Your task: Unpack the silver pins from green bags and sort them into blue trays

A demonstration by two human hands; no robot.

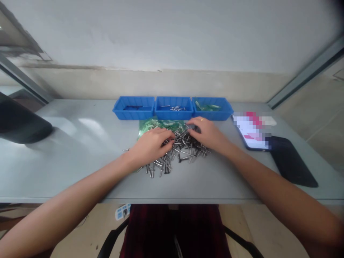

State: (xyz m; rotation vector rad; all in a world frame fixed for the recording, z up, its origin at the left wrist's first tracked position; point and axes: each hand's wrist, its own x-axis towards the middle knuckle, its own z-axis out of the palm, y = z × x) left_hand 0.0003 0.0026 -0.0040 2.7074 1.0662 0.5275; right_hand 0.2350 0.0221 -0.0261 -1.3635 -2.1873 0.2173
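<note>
A loose heap of silver blind rivets and dark screws (185,154) lies on the grey table, partly over a green plastic bag (147,125). My left hand (153,144) rests on the heap's left side, thumb and forefinger curled close together. Whatever lies between those fingertips is too small to make out. At the heap's upper right is my right hand (206,133), wearing a ring. Its thumb and forefinger are bent but apart, with metal pieces beside the tips. The other fingers of both hands are mostly hidden.
Behind the heap stand three blue bins in a row: the left bin (134,114) holds dark pieces, the middle bin (174,115) silver rivets, the right bin (212,115) green plastic. A lit phone (245,136) and black slab (294,163) lie right. A dark cylinder (23,120) is left.
</note>
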